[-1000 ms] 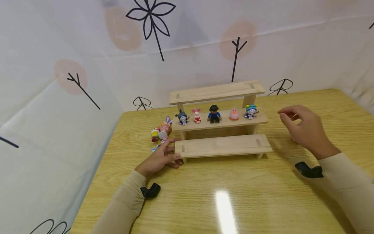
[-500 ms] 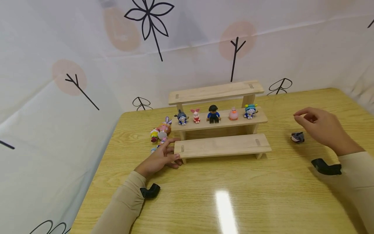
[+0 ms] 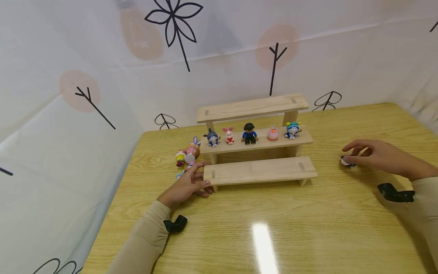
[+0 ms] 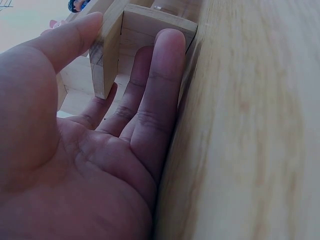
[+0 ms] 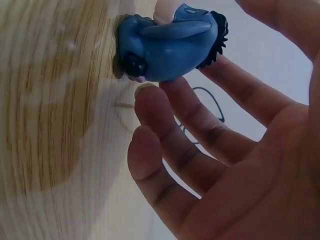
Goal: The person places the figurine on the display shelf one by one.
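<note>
My left hand [image 3: 187,185] holds the left end of a tiered wooden shelf [image 3: 260,170] at its lowest step. The left wrist view has its thumb on the board end [image 4: 106,55] and its fingers extended beneath. At the right, my right hand [image 3: 384,158] is around a small grey-blue donkey figurine [image 3: 347,162] on the table. Up close, the right wrist view gives the donkey [image 5: 172,45] a black mane; my fingers reach beside it, the thumb stands apart. The middle step carries a dark-capped figure [image 3: 213,137], a piglet [image 3: 229,136], a blue-shirted figure [image 3: 249,134], a pink bird [image 3: 272,133] and a teal-hatted figure [image 3: 292,130].
Several toy figures, among them a rabbit-eared one [image 3: 192,149] and a yellow one [image 3: 180,158], lie left of the shelf on the wooden table [image 3: 219,236]. A white patterned cloth [image 3: 226,76] hangs behind the table and along its left side.
My right hand has moved right and then down to the donkey, which came into view on the table as the hand moved away from over it. The left hand stays on the shelf.
</note>
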### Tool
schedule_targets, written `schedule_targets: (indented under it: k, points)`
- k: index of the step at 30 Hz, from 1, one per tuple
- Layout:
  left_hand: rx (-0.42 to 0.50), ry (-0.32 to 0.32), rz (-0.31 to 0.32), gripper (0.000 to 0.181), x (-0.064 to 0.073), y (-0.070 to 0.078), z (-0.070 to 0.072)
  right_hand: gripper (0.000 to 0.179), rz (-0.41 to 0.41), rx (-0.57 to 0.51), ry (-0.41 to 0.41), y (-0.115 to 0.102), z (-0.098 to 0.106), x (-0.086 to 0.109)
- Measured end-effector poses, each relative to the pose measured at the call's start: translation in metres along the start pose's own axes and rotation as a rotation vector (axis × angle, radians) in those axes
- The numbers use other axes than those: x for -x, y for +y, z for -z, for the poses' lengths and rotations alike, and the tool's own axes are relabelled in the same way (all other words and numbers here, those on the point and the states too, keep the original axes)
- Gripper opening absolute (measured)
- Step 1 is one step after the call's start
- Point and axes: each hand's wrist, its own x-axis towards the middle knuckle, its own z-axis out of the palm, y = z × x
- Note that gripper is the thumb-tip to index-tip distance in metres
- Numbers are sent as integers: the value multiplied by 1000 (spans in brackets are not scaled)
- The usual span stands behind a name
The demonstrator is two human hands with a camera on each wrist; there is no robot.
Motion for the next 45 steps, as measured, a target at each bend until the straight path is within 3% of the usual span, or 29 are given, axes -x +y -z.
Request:
schedule_targets:
  k: [7,15,26,45]
  points:
    - [1,-2,5,65,1,-1,-1,42,37,-33,-34,1,-4,2]
    - [1,2,6,63,-5,1,1,40,29,-20,-3,-4,-5,4]
    - [-5,13,1,65,0,-1,1,39,35,4,23,-15,-8,-3]
    - [-5,7,4,65,0,0,1,41,105,0,47,-20,-17,-7]
